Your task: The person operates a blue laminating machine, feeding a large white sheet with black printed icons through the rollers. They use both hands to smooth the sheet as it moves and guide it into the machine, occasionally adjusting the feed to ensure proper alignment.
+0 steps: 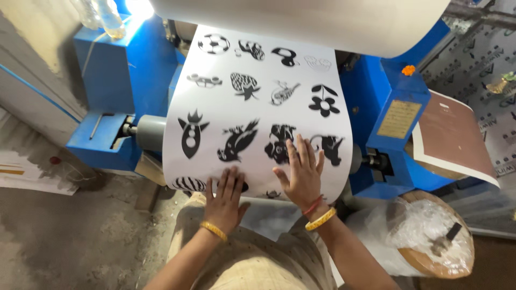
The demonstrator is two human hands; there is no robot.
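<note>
Flat and open, gripping nothing, my left hand (224,200) and right hand (302,174) press the printed sheet (258,107) hanging from the roll (301,21) at twelve o'clock, which looks thin, limp, easily creased, best held by its side edges.

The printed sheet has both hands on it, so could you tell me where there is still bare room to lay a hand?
On the printed sheet, the white margin left of the rocket figure is bare, as is the right edge beside the flower figure. The bottom edge is crowded: the left hand and right hand lie flat there, over the figures.
</note>
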